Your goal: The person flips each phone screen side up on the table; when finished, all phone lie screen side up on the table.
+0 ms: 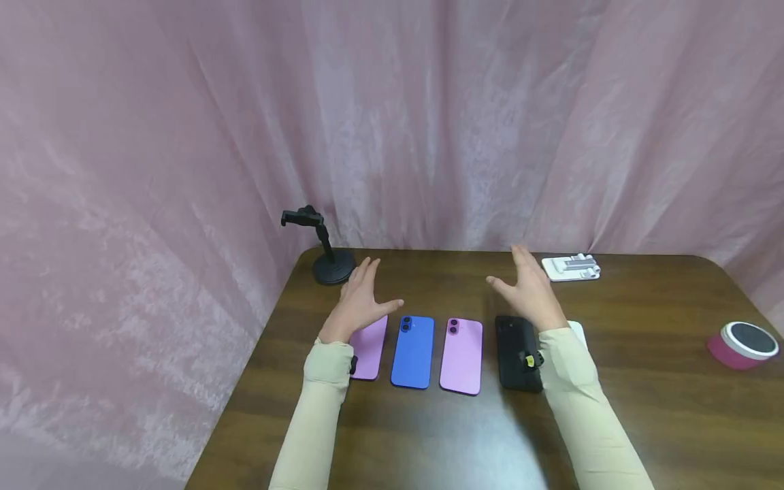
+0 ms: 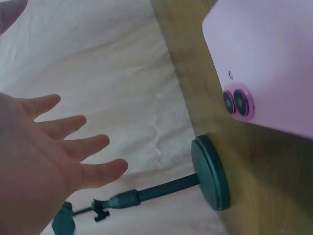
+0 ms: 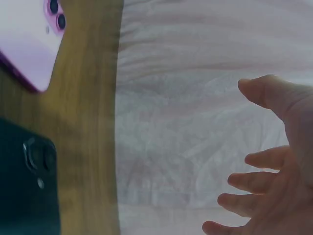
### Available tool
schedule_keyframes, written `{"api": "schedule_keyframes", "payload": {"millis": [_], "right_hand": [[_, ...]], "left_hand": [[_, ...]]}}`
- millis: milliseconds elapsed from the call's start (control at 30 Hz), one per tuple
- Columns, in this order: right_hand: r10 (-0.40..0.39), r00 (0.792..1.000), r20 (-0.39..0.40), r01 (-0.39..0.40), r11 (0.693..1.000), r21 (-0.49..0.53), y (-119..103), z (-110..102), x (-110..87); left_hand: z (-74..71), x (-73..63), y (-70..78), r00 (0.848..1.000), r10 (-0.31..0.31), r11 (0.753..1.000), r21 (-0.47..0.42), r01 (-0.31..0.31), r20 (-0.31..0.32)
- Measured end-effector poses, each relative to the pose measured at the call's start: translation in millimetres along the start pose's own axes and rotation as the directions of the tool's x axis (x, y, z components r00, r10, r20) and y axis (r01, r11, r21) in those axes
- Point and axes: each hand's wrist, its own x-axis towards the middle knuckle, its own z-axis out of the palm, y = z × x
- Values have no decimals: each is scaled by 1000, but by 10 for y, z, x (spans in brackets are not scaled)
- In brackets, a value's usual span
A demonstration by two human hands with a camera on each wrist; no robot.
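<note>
Both hands hover over a row of phones, fingers extended and holding nothing. My left hand [image 1: 358,303] is above the leftmost purple phone [image 1: 369,348], partly covering it; in the left wrist view that phone [image 2: 274,63] shows its twin cameras. A blue phone [image 1: 413,352] and a pink phone [image 1: 462,356] lie back-up between the hands. Near my right hand [image 1: 530,289] lies a black phone [image 1: 514,354], partly behind the wrist. A white thing [image 1: 578,332] is mostly hidden by the right forearm. In the right wrist view the thumb stands apart from the fingers [image 3: 254,182].
A black phone stand [image 1: 333,265] with a round base is at the table's back left corner. A white folding stand [image 1: 572,267] lies at the back right. A pink round object with a dark top [image 1: 742,346] sits at far right. A pink curtain [image 1: 429,122] hangs behind.
</note>
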Motion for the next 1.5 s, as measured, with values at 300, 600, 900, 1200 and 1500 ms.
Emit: {"api": "schedule_keyframes", "payload": {"millis": [300,600,900,1200,1500], "right_hand": [[3,1000,-10,-3,1000,-15,62,227,-14],[-23,998,56,23,1000,15,-134,525,69],[-39,995,91,34,998,60,-295,882,90],[-67,991,118,57,995,82,-478,1117,86],[-76,989,130,61,991,118,-662,1296,82]], "left_hand": [[49,-101,-150,997,-72,990,-120,75,26],[43,-264,-250,995,-87,989,-116,93,52],[85,-445,-406,994,-101,980,-171,104,29],[83,-566,-531,991,-127,979,-156,134,49],[-5,-610,-527,996,-68,983,-164,77,61]]}}
